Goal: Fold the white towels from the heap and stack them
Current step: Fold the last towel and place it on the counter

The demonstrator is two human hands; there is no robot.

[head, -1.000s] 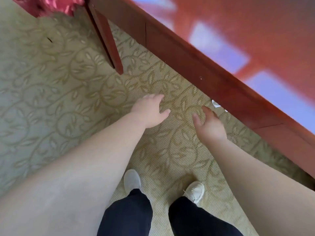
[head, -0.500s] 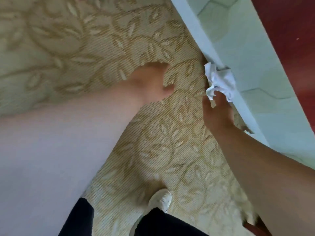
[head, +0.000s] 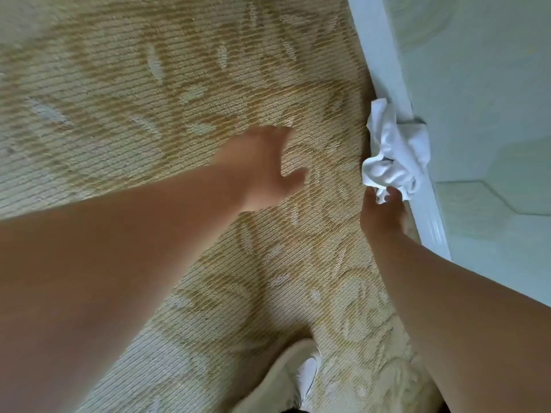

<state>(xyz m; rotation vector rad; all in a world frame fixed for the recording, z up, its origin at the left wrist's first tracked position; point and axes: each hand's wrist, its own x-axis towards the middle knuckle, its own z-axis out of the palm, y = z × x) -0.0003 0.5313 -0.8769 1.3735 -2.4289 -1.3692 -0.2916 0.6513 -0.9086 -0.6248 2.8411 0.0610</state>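
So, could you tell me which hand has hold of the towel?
The right hand, by the skirting: its fingers pinch the lower edge of the towel. The left hand is open over the carpet, holding nothing.

A crumpled white towel [head: 393, 156] lies at the right edge of the leaf-patterned carpet [head: 179, 84], against a pale skirting board [head: 384, 55]. The right hand [head: 384, 216] pinches the towel's near end between its fingertips. The left hand [head: 262, 168] hovers over the carpet, fingers loosely spread. A white shoe [head: 298, 374] stands near the bottom edge.
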